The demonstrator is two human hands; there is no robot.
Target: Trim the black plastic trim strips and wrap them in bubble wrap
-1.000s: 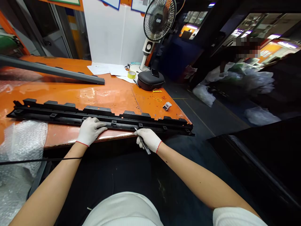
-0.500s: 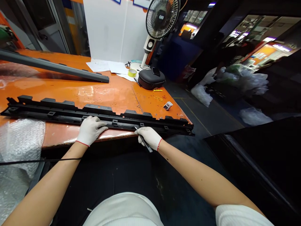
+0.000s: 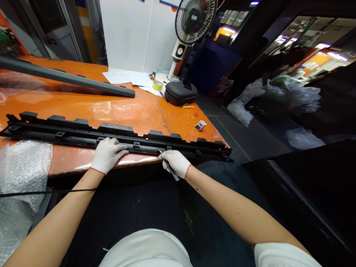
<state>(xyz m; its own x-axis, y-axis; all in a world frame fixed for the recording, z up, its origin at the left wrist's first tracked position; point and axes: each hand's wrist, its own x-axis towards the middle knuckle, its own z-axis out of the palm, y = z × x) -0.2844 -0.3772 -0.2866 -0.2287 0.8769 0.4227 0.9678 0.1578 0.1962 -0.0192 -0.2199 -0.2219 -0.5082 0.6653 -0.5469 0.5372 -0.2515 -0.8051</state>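
Note:
A long black plastic trim strip (image 3: 122,130) with tabs and square clip seats lies along the front edge of the orange table. My left hand (image 3: 108,155), in a white glove, grips the strip's near edge left of its middle, fingers resting on top and thumb pointing right. In my gloved right hand (image 3: 175,163) is a slim utility knife (image 3: 172,172), its tip against or very close to the near edge of the strip. Whether the blade is cutting cannot be made out.
Behind lies a second dark trim strip (image 3: 83,82). A fan (image 3: 178,52), yellow tape roll (image 3: 157,85), papers (image 3: 140,78), black case (image 3: 180,93) and small white box (image 3: 200,125) stand farther back. Bubble wrap (image 3: 25,174) hangs at the left; a cable (image 3: 55,191) crosses near my left forearm.
The view has turned slightly, so the fan, case and far strip appear a little farther right. Both hands keep nearly the same hold and place on the strip and knife.

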